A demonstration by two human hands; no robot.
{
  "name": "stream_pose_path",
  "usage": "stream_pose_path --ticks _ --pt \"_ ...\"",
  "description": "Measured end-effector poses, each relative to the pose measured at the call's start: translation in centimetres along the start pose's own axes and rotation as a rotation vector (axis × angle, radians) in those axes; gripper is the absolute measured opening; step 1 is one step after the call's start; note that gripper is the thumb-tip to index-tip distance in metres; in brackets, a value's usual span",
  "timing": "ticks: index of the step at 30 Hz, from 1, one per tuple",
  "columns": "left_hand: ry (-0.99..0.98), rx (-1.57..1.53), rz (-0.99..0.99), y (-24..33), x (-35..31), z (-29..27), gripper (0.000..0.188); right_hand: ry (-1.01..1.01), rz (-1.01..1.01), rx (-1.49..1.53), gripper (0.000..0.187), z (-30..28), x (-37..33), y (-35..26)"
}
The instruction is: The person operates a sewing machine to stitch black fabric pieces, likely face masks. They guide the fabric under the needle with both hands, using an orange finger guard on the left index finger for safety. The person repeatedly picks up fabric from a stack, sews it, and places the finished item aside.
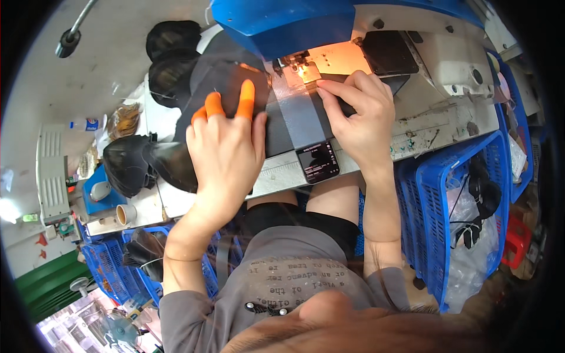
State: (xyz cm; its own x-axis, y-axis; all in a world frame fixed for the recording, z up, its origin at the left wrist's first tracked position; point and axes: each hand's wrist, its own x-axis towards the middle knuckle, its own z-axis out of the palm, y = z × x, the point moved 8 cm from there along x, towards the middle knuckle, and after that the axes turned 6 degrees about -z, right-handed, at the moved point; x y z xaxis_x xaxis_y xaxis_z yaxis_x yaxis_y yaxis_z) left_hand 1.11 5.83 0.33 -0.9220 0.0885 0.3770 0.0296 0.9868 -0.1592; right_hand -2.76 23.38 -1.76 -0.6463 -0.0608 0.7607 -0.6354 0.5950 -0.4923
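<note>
My left hand (226, 144), with orange finger covers on several fingers, lies spread over a dark fabric piece (203, 88) left of the needle. Its fingers are stretched out and grip nothing. My right hand (365, 112) is at the right of the needle, thumb and forefinger pinched together. What sits between those fingertips is too small to make out. Beside them is the lit presser foot area (302, 69) of a sewing machine (282, 26) with a blue head. A pale greyish strip (301, 115) runs from the needle toward me, between my hands.
A phone (319, 163) lies at the table's front edge, screen up. Black moulded cup-like pieces (126, 165) are stacked at the left, near a tape roll (125, 215). Blue plastic crates (432, 176) stand right of my legs; more crates (106, 270) stand lower left.
</note>
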Motion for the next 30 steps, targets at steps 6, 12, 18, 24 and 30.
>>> stream_pose_path --ticks 6,12,18,24,30 --pt "0.051 -0.105 0.114 -0.6 -4.2 -0.8 0.055 -0.013 0.011 -0.016 0.006 -0.1 0.1 -0.2" --pt "0.090 -0.330 0.094 -1.8 -5.8 -1.1 0.053 -0.020 0.016 -0.038 0.006 -0.1 0.1 -0.1" --pt "0.267 -0.742 -0.095 -9.4 -9.3 0.4 0.046 -0.005 0.003 -0.027 0.007 -0.3 -0.2 -0.2" --pt "0.103 -0.720 -0.016 -10.5 -14.1 0.3 0.030 -0.120 0.067 0.389 0.016 -1.8 -3.8 -5.1" --pt "-0.305 -0.861 0.104 -4.2 -14.9 3.1 0.020 -0.467 0.170 0.708 0.025 3.6 -11.6 -11.1"
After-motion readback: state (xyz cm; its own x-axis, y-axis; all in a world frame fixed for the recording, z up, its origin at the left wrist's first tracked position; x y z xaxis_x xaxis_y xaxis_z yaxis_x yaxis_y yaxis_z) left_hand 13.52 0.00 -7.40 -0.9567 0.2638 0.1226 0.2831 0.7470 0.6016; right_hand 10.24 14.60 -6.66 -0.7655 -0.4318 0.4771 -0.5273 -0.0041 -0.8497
